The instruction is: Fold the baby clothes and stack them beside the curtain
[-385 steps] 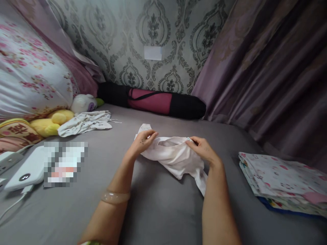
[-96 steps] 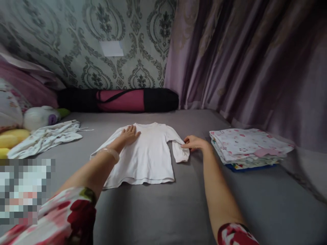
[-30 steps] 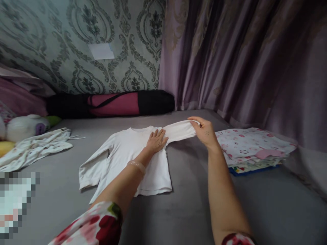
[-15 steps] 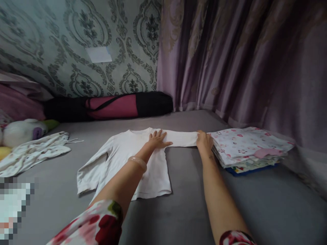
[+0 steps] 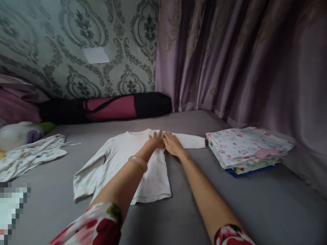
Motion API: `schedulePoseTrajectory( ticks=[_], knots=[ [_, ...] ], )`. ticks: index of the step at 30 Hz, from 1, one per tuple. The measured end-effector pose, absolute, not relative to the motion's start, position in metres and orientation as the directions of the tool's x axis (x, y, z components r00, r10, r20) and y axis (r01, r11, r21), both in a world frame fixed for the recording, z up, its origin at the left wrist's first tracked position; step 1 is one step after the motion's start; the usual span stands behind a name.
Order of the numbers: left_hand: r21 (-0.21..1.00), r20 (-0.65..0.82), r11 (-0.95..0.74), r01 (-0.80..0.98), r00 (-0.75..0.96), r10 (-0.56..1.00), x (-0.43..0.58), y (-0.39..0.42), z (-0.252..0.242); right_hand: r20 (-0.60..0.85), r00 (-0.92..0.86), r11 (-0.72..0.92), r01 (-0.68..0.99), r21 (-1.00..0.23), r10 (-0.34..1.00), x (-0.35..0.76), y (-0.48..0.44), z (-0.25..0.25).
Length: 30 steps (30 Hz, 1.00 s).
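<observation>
A white long-sleeved shirt lies spread on the grey bed sheet. Its right-hand sleeve stretches straight out to the side, while the left-hand sleeve angles down toward me. My left hand, with a pale bangle on the wrist, rests on the shirt near the shoulder, fingers apart. Right beside it, my right hand lies over the top of the straight sleeve with fingers stretched out. The two hands meet or overlap at the fingertips, and part of the shoulder is hidden under them.
A stack of folded printed cloths sits at the right by the purple curtain. A long black and pink bag lies along the wall. At the left are a spotted white garment and a plush toy.
My right hand has let go of the sleeve's cuff end and moved left to the shoulder, next to my left hand. My left hand stays in place on the shirt.
</observation>
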State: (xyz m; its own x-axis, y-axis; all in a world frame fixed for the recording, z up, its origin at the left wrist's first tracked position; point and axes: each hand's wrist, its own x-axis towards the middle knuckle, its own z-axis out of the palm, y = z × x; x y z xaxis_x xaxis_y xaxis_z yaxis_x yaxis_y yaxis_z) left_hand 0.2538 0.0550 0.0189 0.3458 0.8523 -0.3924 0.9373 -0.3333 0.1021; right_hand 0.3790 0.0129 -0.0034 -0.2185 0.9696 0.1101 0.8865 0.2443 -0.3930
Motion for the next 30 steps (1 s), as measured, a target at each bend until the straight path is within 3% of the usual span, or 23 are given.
schedulePoseTrajectory(
  ticks=[3,8,18,24,30],
  knots=[
    [0.107,-0.369,-0.314,0.943,0.331,0.868,0.254,0.054,0.014,-0.001,-0.227,0.206,0.886,-0.415,0.974,0.37,0.015,-0.012],
    [0.144,-0.274,-0.317,0.937,0.346,0.897,0.249,0.054,-0.003,-0.094,-0.083,0.05,0.95,-0.309,0.992,0.386,0.013,-0.012],
    [0.187,-0.238,-0.336,0.923,0.374,0.896,0.247,0.046,0.0,-0.072,0.353,-0.36,0.918,-0.167,0.933,0.434,0.003,-0.013],
    [0.275,-0.222,-0.334,0.902,0.398,0.89,0.243,0.048,0.004,-0.025,0.365,-0.364,0.917,-0.166,0.931,0.44,0.002,-0.017],
    [0.425,-0.117,-0.305,0.852,0.385,0.915,0.189,0.025,0.019,-0.035,0.377,-0.377,0.908,-0.184,0.925,0.439,0.0,-0.012]
  ],
)
